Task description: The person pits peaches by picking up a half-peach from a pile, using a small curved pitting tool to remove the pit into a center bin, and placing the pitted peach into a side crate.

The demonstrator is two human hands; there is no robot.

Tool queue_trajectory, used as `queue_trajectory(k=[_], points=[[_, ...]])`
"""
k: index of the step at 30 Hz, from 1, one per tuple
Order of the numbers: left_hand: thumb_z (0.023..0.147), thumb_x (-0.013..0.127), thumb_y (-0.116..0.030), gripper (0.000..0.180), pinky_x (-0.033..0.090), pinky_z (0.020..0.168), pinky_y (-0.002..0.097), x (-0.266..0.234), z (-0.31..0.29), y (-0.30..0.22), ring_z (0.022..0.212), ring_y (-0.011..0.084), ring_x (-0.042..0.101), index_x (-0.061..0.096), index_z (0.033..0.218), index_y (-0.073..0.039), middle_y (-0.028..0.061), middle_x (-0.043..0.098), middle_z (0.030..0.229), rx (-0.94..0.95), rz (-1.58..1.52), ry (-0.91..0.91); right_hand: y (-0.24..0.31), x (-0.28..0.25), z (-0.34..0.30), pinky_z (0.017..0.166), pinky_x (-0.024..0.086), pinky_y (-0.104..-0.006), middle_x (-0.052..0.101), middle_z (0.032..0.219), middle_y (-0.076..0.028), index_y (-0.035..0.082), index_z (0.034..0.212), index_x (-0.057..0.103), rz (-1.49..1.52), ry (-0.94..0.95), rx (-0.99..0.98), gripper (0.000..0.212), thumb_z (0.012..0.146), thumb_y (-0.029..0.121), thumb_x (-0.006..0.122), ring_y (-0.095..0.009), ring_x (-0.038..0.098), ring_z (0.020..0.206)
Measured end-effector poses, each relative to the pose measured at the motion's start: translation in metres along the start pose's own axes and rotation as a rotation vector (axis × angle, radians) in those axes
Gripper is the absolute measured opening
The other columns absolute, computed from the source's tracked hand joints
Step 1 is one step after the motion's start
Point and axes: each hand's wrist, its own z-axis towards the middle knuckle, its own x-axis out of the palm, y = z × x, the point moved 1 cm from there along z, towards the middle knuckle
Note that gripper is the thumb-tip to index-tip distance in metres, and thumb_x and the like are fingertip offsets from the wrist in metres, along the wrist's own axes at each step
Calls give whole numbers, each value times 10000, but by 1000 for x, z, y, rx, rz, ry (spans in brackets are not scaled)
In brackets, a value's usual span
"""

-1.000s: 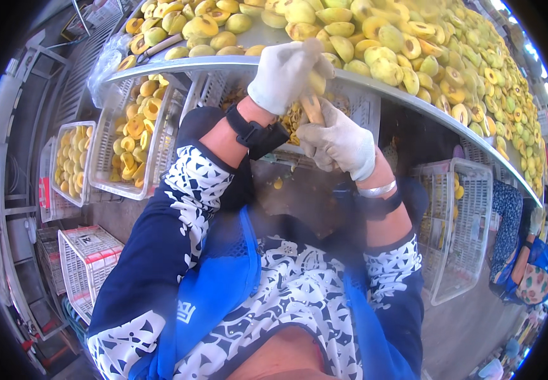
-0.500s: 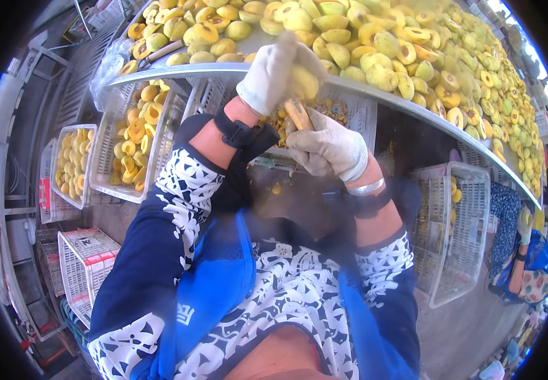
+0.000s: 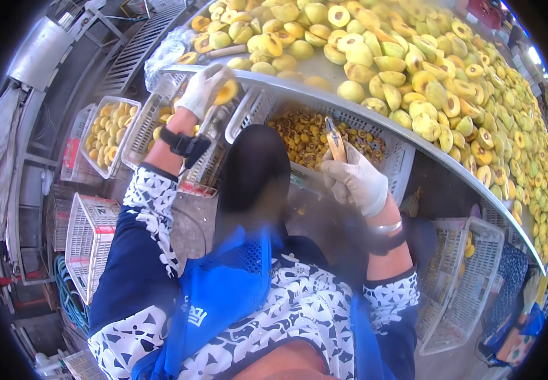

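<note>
Short of the metal table (image 3: pixel 328 68), the right hand (image 3: pixel 357 180) is clamped on a wooden-handled tool (image 3: pixel 336 147), whose metal tip points toward the table and touches no fruit. The left hand (image 3: pixel 199 94), well apart from the right, is at the table's left front edge, its fingers closed around a fruit half (image 3: pixel 226 92) with its orange cut side showing. Beside the left wrist, on the near side of the table, stands a crate (image 3: pixel 142 133) of fruit halves. The step in hand looks like putting a worked half away; the next move seems to call for loosening the left fingers over that crate while the right hand keeps its grip. Partly under the table's front edge, a box (image 3: pixel 404 166) holds brown and yellow scraps, and by the table's right part stands a crate with a few yellow pieces. Farther off, a heap of fruit (image 3: pixel 426 85) covers much of the table top; near its left end lie another wooden-handled tool (image 3: pixel 223 52) and a plastic bag (image 3: pixel 163 57). Beside the table's far right end is a co-worker (image 3: pixel 505 291).
</note>
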Motion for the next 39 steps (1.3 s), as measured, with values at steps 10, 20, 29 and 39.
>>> queue_trajectory(k=[10,20,29,39], points=[[843,584,-457,488,477,872,412,11,101,-12,1009,360,603,585,1200,-124,193,629,1102,-175,401,108,-19,-1,19,366,338,-228,530,638,-41,68,949,458,4,31,-21,226,815,164,613,-94,443,408],[769,661,-229,502,467,906,374,56,133,-24,1042,316,602,492,1192,-19,186,623,1111,-133,250,239,-15,-7,17,385,376,-247,534,686,-50,53,1061,428,-14,-58,-118,309,832,162,603,-105,469,450],[818,589,31,450,476,862,232,60,64,-153,996,67,536,519,1253,-60,16,561,1117,-68,-1217,271,6,-4,14,692,465,-422,612,849,-246,12,1131,445,-574,-587,-536,380,835,190,602,-406,608,806],[960,471,-283,355,428,883,258,117,17,-203,1005,112,511,518,1216,-42,45,576,1108,155,-950,83,2,-16,15,686,459,-502,595,861,-271,1,1100,437,-800,-768,-608,323,865,185,560,-461,573,813]])
